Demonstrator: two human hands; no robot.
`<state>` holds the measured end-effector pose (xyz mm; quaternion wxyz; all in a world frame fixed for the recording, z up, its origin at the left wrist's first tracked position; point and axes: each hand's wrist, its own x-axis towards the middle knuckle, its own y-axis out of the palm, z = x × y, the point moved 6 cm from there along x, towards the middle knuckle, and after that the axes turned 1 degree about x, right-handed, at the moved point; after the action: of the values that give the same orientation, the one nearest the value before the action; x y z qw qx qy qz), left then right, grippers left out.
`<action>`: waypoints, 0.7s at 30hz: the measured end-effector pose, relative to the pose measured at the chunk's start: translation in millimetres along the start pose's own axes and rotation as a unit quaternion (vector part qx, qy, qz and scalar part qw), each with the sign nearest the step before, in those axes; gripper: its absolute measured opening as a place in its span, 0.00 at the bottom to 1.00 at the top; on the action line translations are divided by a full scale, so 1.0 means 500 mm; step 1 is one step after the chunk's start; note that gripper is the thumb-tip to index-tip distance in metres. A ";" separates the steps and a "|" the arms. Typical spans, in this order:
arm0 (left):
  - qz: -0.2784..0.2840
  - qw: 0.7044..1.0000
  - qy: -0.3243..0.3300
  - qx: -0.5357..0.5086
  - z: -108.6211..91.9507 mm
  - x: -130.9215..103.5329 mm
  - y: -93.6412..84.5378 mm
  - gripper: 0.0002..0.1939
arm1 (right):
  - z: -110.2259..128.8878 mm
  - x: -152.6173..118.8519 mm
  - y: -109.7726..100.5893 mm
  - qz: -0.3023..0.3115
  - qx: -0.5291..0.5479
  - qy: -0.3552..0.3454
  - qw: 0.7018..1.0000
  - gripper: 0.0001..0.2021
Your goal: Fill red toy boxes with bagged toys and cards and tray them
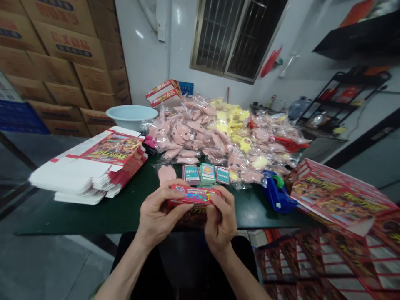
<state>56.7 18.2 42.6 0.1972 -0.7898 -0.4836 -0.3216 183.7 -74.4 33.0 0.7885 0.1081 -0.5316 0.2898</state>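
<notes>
A small red printed carton (195, 196) is held level in front of me, at the near edge of the green table. My left hand (159, 210) grips its left end, with fingers on top and thumb along the near side. On the right end, my right hand (221, 214) has its fingers and thumb closed round the corner. Just beyond the carton stand stacks of cards (191, 173), some teal and some green. Left of them lies a pink plush piece in a clear bag (166, 173).
Bagged pink and yellow plush pieces (200, 133) are heaped at the back. Flat cartons (93, 162) are stacked left, near a pale blue basin (131, 116). A blue tape dispenser (279, 196) and a large red box (340, 193) stand right; more red cartons (312, 258) sit below.
</notes>
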 end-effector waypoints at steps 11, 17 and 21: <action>-0.129 0.959 0.096 0.235 -0.022 -0.021 0.023 0.19 | -0.242 0.045 -0.350 -0.074 -0.286 0.294 0.909 0.12; -0.105 0.957 0.118 0.244 -0.010 -0.018 0.028 0.18 | -0.388 0.075 -0.470 0.041 -0.283 0.475 0.832 0.08; -0.099 0.962 0.097 0.234 -0.008 -0.013 0.027 0.17 | -0.424 0.062 -0.472 0.067 -0.236 0.583 0.774 0.14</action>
<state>65.6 5.4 41.1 0.3896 -0.6349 -0.5995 -0.2927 491.6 -153.3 5.9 0.9266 -0.3072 -0.0272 0.2152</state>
